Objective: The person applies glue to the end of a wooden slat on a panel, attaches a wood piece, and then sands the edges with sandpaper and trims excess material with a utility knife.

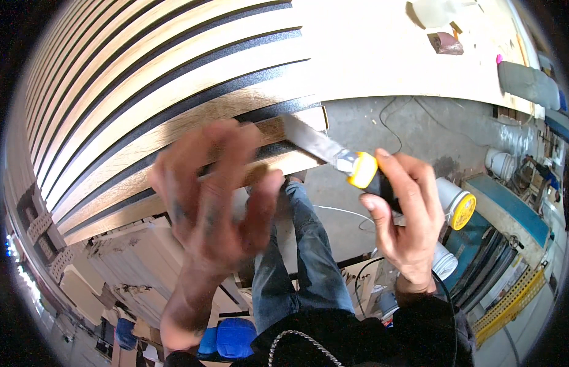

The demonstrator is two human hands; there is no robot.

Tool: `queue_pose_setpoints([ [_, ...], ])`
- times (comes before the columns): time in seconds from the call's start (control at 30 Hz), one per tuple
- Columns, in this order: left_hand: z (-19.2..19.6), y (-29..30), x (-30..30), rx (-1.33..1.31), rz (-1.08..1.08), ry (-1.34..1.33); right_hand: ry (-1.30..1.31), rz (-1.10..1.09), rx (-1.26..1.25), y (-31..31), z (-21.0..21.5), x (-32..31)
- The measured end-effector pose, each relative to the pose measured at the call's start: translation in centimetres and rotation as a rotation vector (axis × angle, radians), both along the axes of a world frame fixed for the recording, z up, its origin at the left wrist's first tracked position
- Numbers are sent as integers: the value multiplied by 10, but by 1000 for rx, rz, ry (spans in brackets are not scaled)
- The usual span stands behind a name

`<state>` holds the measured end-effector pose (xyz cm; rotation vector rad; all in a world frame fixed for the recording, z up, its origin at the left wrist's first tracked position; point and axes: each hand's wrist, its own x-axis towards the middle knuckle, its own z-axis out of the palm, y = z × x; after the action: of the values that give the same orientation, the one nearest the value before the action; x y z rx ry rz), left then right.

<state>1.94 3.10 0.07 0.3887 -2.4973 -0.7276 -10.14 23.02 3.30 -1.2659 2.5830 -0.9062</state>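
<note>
My right hand (pixel 407 211) is closed round the black and yellow handle of a chisel (pixel 318 145), whose flat metal blade points left and slightly away. The blade's end lies over the right end of a slatted wood panel (pixel 174 98), near its closest slats. I cannot tell whether the two touch. Over the near part of that panel is my left hand (pixel 217 189), blurred by motion, its fingers bent and apart with nothing seen in them. Pale wood slats with dark gaps make up the panel, and my left hand hides some of them.
A pale worktop (pixel 382 67) extends beyond the panel, with a purplish roll (pixel 448 44) at its far right. Cables run across the grey floor (pixel 358 131). On the right stand a white bucket with a yellow lid (pixel 463 211) and a yellow perforated strip (pixel 511 306). Boards (pixel 137 263) lean at lower left.
</note>
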Motion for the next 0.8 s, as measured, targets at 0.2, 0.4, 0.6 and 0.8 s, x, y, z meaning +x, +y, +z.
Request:
queue_pose_setpoints([
  [0.2, 8, -2, -12, -10, -34, -160, 47, -6, 56, -6, -7, 10],
  [0.4, 3, 1, -17, -36, -8, -140, 120, -96, 85, -4, -4, 9],
  [0.6, 0, 4, -23, 3, 61, -139, 124, -84, 94, -10, -1, 11],
  [0.8, -5, 8, -23, -17, 115, -131, 139, -89, 113, -12, -2, 14],
])
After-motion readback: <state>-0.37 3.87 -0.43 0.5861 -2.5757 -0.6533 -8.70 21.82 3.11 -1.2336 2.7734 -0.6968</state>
